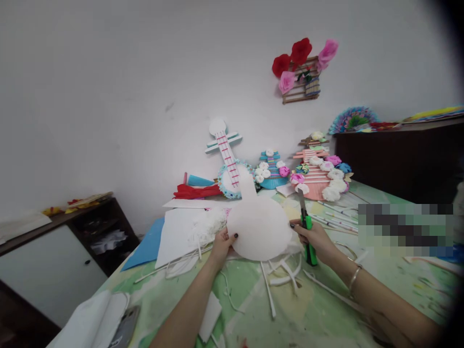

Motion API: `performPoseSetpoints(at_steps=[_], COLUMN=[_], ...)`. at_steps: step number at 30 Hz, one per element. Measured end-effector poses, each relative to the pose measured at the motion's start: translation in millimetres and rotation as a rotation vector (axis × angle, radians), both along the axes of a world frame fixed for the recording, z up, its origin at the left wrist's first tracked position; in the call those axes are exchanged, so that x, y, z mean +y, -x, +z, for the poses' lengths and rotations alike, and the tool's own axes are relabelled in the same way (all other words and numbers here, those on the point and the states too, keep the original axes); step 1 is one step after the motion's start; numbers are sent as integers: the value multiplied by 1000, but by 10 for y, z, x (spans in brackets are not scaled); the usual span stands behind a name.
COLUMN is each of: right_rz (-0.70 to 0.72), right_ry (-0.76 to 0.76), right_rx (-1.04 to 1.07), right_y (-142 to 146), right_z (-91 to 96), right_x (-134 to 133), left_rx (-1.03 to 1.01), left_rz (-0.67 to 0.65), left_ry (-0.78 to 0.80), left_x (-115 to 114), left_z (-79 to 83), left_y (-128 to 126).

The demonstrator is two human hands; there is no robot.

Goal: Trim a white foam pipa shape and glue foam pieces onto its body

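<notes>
My left hand [222, 244] pinches the left edge of a white foam cut-out [259, 224], round-bodied with a narrow neck pointing up, and holds it upright above the table. My right hand [314, 238] is closed round a green-handled utility knife [306, 227]; its blade points up beside the cut-out's right edge. Thin white foam strips [281, 278] lie scattered on the green table [326, 309] under the cut-out.
White sheets [179, 232] and a blue sheet [147, 246] lie to the left. A foam guitar model [228, 162] and flower-covered paper crafts [319, 176] stand by the wall. A dark cabinet [395, 159] stands on the right, a low shelf [97, 232] on the left.
</notes>
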State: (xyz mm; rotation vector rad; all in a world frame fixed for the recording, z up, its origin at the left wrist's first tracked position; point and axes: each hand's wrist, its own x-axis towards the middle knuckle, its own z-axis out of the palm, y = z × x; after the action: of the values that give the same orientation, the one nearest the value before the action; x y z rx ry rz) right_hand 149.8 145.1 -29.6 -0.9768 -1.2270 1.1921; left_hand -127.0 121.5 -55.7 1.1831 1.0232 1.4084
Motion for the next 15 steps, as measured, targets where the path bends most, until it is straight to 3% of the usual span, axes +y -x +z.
performPoseSetpoints(at_steps=[6, 15], right_rz=[24, -37], right_ry=[-8, -41], right_rx=[-20, 20], right_y=[-33, -102], right_z=[-76, -95], right_x=[-31, -96], left_rx=[-73, -24], left_rz=[-10, -181], left_ry=[27, 114], left_x=[-65, -227], left_z=[-58, 8], left_y=[15, 23])
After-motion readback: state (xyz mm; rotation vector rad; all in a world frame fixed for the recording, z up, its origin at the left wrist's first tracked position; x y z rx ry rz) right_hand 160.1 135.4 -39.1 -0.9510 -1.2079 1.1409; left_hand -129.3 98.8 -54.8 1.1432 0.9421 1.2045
